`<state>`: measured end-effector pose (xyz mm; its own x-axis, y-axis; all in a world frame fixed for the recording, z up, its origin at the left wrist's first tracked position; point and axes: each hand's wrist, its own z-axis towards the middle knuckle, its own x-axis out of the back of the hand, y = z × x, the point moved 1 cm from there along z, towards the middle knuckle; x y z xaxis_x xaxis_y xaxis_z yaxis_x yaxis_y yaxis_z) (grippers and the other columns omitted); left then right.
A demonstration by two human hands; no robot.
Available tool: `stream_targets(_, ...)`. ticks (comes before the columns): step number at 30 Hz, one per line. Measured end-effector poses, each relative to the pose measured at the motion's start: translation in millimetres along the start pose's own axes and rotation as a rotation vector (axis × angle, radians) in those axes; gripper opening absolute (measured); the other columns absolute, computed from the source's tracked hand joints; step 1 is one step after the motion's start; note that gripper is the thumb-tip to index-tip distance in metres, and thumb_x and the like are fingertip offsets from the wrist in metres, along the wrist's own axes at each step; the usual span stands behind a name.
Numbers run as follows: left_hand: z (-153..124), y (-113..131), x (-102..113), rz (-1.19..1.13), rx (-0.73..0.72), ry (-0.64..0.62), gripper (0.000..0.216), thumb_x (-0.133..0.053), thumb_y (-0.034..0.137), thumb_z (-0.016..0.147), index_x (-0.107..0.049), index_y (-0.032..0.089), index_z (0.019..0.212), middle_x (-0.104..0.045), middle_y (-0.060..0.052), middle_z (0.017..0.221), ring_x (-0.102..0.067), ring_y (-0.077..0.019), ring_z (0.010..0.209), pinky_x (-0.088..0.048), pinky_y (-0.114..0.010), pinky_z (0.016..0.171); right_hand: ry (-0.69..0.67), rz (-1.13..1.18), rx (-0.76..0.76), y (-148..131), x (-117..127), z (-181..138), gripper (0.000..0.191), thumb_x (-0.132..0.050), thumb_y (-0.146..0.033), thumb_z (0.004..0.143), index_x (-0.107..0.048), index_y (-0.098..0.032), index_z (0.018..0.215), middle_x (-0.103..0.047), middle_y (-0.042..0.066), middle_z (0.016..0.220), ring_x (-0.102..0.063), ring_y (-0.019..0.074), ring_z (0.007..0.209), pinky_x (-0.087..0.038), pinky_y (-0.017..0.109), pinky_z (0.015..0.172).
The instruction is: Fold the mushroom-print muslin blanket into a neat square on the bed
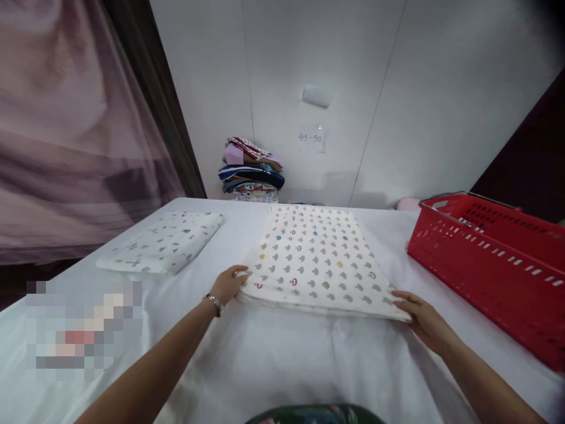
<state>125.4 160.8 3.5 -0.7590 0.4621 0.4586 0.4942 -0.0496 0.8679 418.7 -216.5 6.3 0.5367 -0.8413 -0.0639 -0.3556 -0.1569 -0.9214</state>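
Observation:
A white cloth printed with grey and coloured mushroom shapes [315, 259] lies in folded layers on the white-covered table [286, 359]. At its near left corner, my left hand [229, 284] pinches the edge between thumb and fingers; a metal watch or bracelet [215, 304] circles that wrist. The near right corner is gripped by my right hand [422, 318], fingers on top and the thumb hidden. Between both hands the near edge looks slightly raised, with the layers showing. Left of it rests another folded white cloth [163, 242] with small grey prints.
A red perforated plastic basket [485, 277] stands at the right. Behind the table, a stack of folded clothes [252, 171] sits by the white wall [326, 47]. A paper marked 45-50 [311, 138] hangs there. A pinkish curtain [66, 129] drapes at left. One patch at lower left is pixelated.

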Motion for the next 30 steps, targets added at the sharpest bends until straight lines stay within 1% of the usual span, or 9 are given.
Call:
stream_targets(3,-14,1,5,0.068,-0.090,0.011,0.029,-0.059,0.028,0.069,-0.063,0.020,0.096,-0.045,0.007,0.051,-0.040,-0.0064,0.041,-0.031,-0.017,0.039,0.034,-0.015,0.023,1,8,-10,0.036,-0.075,-0.021,0.057,-0.063,-0.019,0.091,-0.064,-0.002,0.071,-0.057,0.0120,0.059,-0.045,0.021,0.050)
stream_targets(9,-44,-4,6,0.121,-0.023,-0.051,0.031,-0.056,0.025,0.071,-0.061,0.020,0.102,-0.046,0.007,0.048,-0.040,-0.0072,0.036,-0.032,-0.019,0.039,0.068,-0.119,0.003,3,7,-22,0.039,-0.077,-0.023,0.054,-0.064,-0.018,0.090,-0.063,-0.002,0.071,-0.055,0.0114,0.057,-0.045,0.021,0.049)
stream_targets(15,-45,-14,6,0.312,-0.070,0.002,0.028,-0.054,0.022,0.072,-0.064,0.021,0.098,-0.058,0.002,0.062,-0.054,-0.0125,0.057,-0.039,-0.021,0.056,0.066,-0.415,0.003,12,5,-26,0.037,-0.072,-0.033,0.056,-0.066,-0.019,0.089,-0.058,-0.001,0.066,-0.053,0.0148,0.056,-0.045,0.026,0.048)
stream_targets(18,-45,-17,4,0.413,-0.105,0.013,0.030,-0.051,0.024,0.076,-0.062,0.022,0.103,-0.063,-0.002,0.076,-0.058,-0.0166,0.073,-0.042,-0.024,0.065,0.099,-0.822,0.177,16,8,-24,0.034,-0.065,-0.039,0.062,-0.067,-0.022,0.091,-0.058,0.001,0.068,-0.054,0.0182,0.059,-0.047,0.032,0.057)
stream_targets(22,-51,-20,6,0.512,-0.145,0.060,0.041,-0.049,0.040,0.080,-0.054,0.023,0.117,-0.062,-0.006,0.098,-0.059,-0.0199,0.084,-0.043,-0.029,0.073,0.119,-1.242,0.607,18,0,-27,0.034,-0.053,-0.041,0.073,-0.066,-0.023,0.098,-0.058,0.010,0.104,-0.055,0.0283,0.094,-0.044,0.043,0.083)
stream_targets(24,-59,-20,8,0.539,-0.230,0.145,0.048,-0.047,0.047,0.082,-0.048,0.022,0.123,-0.057,-0.009,0.109,-0.058,-0.0203,0.087,-0.044,-0.031,0.076,0.072,-1.279,0.799,20,-14,-33,0.032,-0.049,-0.039,0.078,-0.064,-0.022,0.101,-0.052,0.011,0.117,-0.049,0.0295,0.108,-0.039,0.045,0.092)
stream_targets(26,-70,-19,8,0.560,-0.421,0.199,0.047,-0.047,0.045,0.083,-0.048,0.021,0.123,-0.054,-0.010,0.113,-0.056,-0.0212,0.095,-0.043,-0.033,0.082,-0.071,-1.267,0.929,23,-34,-40,0.029,-0.050,-0.036,0.080,-0.063,-0.023,0.103,-0.052,0.010,0.119,-0.047,0.0280,0.111,-0.037,0.044,0.095)
stream_targets(28,-82,-17,4,0.587,-0.685,0.132,0.041,-0.050,0.040,0.083,-0.052,0.020,0.118,-0.055,-0.010,0.114,-0.051,-0.0224,0.104,-0.039,-0.036,0.090,-0.273,-1.249,0.986,27,-55,-45,0.028,-0.051,-0.034,0.081,-0.062,-0.026,0.106,-0.055,0.009,0.117,-0.049,0.0265,0.109,-0.039,0.042,0.094)
stream_targets(30,-92,-17,-4,0.627,-0.901,-0.030,0.037,-0.054,0.036,0.081,-0.055,0.020,0.115,-0.055,-0.010,0.114,-0.048,-0.0229,0.109,-0.036,-0.039,0.094,-0.437,-1.235,0.999,31,-72,-46,0.029,-0.051,-0.032,0.082,-0.060,-0.028,0.110,-0.056,0.008,0.115,-0.051,0.0257,0.106,-0.041,0.042,0.091)
